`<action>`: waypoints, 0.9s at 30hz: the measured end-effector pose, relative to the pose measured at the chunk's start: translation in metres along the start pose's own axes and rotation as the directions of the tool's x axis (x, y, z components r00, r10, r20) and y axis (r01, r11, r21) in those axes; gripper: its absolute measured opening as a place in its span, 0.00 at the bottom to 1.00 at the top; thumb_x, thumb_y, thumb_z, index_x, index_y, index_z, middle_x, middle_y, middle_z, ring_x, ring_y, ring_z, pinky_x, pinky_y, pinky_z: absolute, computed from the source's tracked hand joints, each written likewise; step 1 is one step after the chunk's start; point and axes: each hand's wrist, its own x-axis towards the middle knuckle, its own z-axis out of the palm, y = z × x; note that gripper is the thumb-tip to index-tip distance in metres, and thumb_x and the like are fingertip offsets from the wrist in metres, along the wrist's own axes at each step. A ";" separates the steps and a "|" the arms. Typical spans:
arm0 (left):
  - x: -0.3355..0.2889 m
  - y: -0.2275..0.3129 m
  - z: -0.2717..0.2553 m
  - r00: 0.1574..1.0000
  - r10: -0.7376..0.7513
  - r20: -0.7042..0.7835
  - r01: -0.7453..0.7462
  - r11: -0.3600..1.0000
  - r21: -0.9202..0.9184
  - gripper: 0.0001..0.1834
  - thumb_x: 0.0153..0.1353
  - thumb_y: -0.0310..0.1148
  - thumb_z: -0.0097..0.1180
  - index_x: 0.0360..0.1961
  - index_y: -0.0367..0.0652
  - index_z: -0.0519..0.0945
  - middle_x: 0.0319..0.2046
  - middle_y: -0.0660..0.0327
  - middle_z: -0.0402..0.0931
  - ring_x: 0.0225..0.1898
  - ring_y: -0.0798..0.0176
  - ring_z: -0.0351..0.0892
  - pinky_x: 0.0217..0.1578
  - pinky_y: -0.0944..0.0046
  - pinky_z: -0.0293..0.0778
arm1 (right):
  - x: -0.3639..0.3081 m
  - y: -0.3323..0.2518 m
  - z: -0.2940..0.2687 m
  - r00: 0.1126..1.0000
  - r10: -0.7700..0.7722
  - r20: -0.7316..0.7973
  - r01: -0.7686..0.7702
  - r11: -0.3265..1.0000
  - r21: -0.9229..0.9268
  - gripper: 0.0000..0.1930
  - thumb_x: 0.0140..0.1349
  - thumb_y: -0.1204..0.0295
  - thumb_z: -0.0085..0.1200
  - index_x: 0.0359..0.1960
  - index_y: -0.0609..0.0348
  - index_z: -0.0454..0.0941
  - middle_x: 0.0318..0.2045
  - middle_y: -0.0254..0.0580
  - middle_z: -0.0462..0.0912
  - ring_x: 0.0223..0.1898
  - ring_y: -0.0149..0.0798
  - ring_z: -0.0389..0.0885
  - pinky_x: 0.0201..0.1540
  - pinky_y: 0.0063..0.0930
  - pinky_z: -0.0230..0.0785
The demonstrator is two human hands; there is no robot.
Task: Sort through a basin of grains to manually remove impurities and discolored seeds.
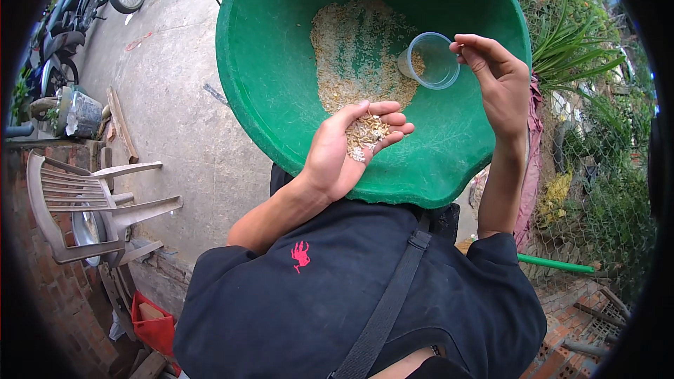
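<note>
In the head view, cups a small heap of rice-like grain (367,132), golden and white mixed, in the left grip (331,160), palm up, fingers spread and slightly curled. Holds the right grip (504,84) beyond and to the right of that palm, thumb and fingertips pressed together; cannot tell about any kernel between them. Just left of those fingertips, a clear plastic cup (439,74) lying tilted in a green basin (270,49), golden kernels (418,63) gathered inside; cannot tell about contact with the rim. Beyond the left grip, a broad layer of loose grain (351,49) over the basin's bottom, streaked with bare green. Judging by these amounts, looks only partway along: some kernels already in the cup, a mixed handful in the left palm, most left loose in the basin. Well left of the left grip, a plastic armchair (147,210).
</note>
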 end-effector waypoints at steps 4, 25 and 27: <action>0.000 -0.001 0.000 1.000 0.001 0.002 -0.001 1.000 -0.004 0.23 0.74 0.36 0.36 0.53 0.25 0.74 0.44 0.47 0.80 0.52 0.46 0.80 0.57 0.55 0.76 | 0.012 0.008 -0.011 0.995 -0.042 -0.092 0.020 0.972 -0.233 0.09 0.66 0.76 0.57 0.46 0.64 0.84 0.38 0.41 0.88 0.42 0.29 0.85 0.49 0.22 0.75; 0.002 -0.003 -0.003 0.999 0.022 -0.023 -0.023 0.999 -0.043 0.24 0.75 0.38 0.33 0.54 0.25 0.72 0.44 0.47 0.79 0.52 0.49 0.80 0.58 0.54 0.75 | -0.014 -0.016 0.026 0.918 -0.286 0.274 0.374 0.855 -0.359 0.08 0.55 0.77 0.65 0.37 0.59 0.83 0.30 0.40 0.82 0.32 0.39 0.82 0.36 0.30 0.74; 0.001 -0.001 0.002 0.999 0.045 -0.014 -0.046 0.996 -0.075 0.24 0.76 0.41 0.34 0.53 0.30 0.74 0.43 0.53 0.79 0.48 0.58 0.80 0.50 0.60 0.76 | -0.021 -0.021 0.038 0.822 -0.344 0.453 0.502 0.814 -0.293 0.09 0.53 0.75 0.66 0.37 0.57 0.83 0.30 0.39 0.80 0.34 0.42 0.81 0.35 0.34 0.73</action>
